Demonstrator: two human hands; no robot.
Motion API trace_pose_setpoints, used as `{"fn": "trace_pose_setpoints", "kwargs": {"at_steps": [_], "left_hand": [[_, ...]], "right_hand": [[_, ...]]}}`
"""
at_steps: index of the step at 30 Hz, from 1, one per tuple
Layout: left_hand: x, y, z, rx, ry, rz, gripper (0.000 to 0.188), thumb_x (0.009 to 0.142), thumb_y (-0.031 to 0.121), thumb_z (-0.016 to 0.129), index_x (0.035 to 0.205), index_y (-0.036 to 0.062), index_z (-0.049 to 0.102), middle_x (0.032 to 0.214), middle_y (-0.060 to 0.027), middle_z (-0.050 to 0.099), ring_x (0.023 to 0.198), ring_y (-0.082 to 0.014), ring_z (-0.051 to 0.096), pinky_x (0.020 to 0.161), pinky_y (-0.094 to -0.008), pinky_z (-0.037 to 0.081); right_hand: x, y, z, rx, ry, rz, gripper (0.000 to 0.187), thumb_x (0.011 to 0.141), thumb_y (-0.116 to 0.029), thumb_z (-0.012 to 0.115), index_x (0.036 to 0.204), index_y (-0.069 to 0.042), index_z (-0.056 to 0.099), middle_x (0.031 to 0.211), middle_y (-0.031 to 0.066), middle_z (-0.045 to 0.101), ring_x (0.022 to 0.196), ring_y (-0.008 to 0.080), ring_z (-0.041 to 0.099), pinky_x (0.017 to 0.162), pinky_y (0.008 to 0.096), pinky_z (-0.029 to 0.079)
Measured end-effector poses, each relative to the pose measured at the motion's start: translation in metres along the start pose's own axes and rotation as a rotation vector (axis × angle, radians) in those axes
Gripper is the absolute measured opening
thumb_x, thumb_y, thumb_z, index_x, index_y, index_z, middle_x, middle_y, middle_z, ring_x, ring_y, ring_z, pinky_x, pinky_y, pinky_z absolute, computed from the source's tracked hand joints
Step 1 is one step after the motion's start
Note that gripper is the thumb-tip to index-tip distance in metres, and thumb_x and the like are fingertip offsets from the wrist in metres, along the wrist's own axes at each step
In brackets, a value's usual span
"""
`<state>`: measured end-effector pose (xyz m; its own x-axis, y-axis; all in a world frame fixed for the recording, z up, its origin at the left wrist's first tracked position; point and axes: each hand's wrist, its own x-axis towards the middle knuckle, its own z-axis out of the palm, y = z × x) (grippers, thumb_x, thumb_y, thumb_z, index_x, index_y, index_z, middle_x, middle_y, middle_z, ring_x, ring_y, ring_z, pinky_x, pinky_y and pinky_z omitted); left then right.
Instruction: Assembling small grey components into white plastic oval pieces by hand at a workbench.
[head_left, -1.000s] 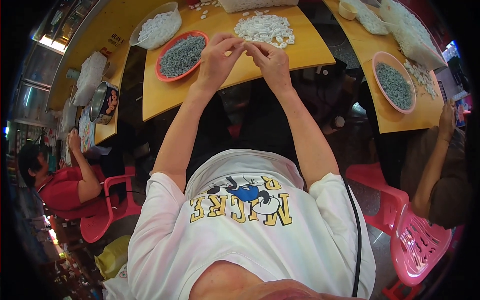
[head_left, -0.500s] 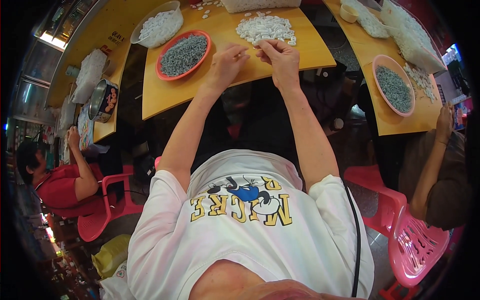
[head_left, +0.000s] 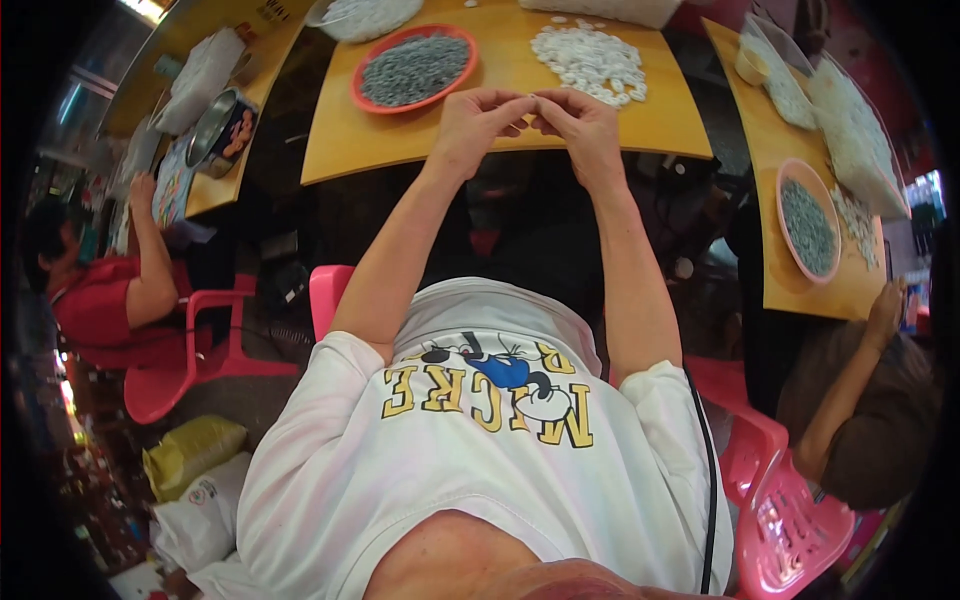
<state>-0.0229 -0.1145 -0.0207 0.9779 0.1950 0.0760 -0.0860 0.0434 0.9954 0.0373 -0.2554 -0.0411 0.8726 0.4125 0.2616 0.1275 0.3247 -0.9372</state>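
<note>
My left hand (head_left: 478, 122) and my right hand (head_left: 584, 128) meet fingertip to fingertip above the near edge of my table. Both are closed in a pinch, with a small whitish piece (head_left: 531, 99) just showing between them. Its exact kind is too small to make out. Beyond my right hand lies a loose pile of small white plastic pieces (head_left: 590, 62). Left of it, past my left hand, an orange-red round tray (head_left: 362, 98) holds a heap of small grey metal parts (head_left: 418, 68).
A clear tub of white pieces (head_left: 375, 18) stands at the far left, a white container (head_left: 610, 10) at the back. At the right table (head_left: 765, 285), a person (head_left: 850, 420) sits near another tray of grey parts (head_left: 808, 225). A person in red (head_left: 125, 300) works at left beside a metal tin (head_left: 222, 130).
My hands have come together at the fingertips, having been slightly apart. The right one has left the edge of the white pile. The whole view has also shifted.
</note>
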Motion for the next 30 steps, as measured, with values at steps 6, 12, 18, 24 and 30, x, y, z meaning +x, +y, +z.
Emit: {"fn": "trace_pose_setpoints", "kwargs": {"at_steps": [6,12,18,24,30], "left_hand": [[-0.023,-0.008,-0.016,-0.178,0.071,-0.071,0.014,0.081,0.013,0.065,0.089,0.0017,0.065,0.077,-0.0026,0.063,0.068,-0.0075,0.058,0.062,-0.0196,0.048],[-0.031,-0.015,-0.029,-0.341,0.042,-0.166,0.01,0.082,0.014,0.064,0.083,0.0041,0.064,0.072,0.0006,0.06,0.064,-0.0059,0.056,0.06,-0.0179,0.046],[-0.034,-0.015,-0.031,-0.324,0.08,-0.179,0.011,0.082,0.014,0.064,0.083,0.0034,0.065,0.072,-0.0005,0.061,0.062,-0.0061,0.055,0.058,-0.0181,0.045],[-0.036,-0.009,-0.036,-0.309,0.079,-0.181,0.01,0.08,0.007,0.064,0.089,0.0014,0.065,0.081,-0.0055,0.064,0.07,-0.0108,0.061,0.064,-0.0216,0.05],[-0.036,-0.013,-0.036,-0.257,0.125,-0.131,0.017,0.078,0.004,0.065,0.094,-0.0005,0.062,0.084,-0.0074,0.064,0.073,-0.0139,0.062,0.067,-0.0235,0.052]], "right_hand": [[-0.009,-0.002,0.01,-0.04,-0.163,0.119,0.018,0.083,-0.009,0.062,0.097,0.002,0.064,0.08,0.0048,0.064,0.066,0.0076,0.057,0.062,0.0187,0.047],[-0.019,0.0,0.025,-0.045,-0.206,0.141,0.018,0.082,-0.008,0.063,0.098,0.001,0.064,0.081,0.0045,0.064,0.066,0.0084,0.058,0.062,0.0192,0.047],[-0.025,0.008,0.032,-0.196,-0.086,-0.072,0.015,0.08,-0.006,0.063,0.093,0.002,0.064,0.076,0.0047,0.065,0.069,0.0082,0.061,0.063,0.02,0.048],[-0.026,-0.005,0.032,-0.205,-0.153,0.007,0.014,0.083,-0.002,0.059,0.095,0.002,0.063,0.081,0.0041,0.063,0.075,0.0077,0.06,0.068,0.019,0.048],[-0.02,0.005,0.024,-0.2,-0.082,0.121,0.015,0.082,-0.011,0.063,0.091,0.001,0.065,0.073,0.0005,0.061,0.062,0.0048,0.052,0.059,0.0173,0.042]]}}
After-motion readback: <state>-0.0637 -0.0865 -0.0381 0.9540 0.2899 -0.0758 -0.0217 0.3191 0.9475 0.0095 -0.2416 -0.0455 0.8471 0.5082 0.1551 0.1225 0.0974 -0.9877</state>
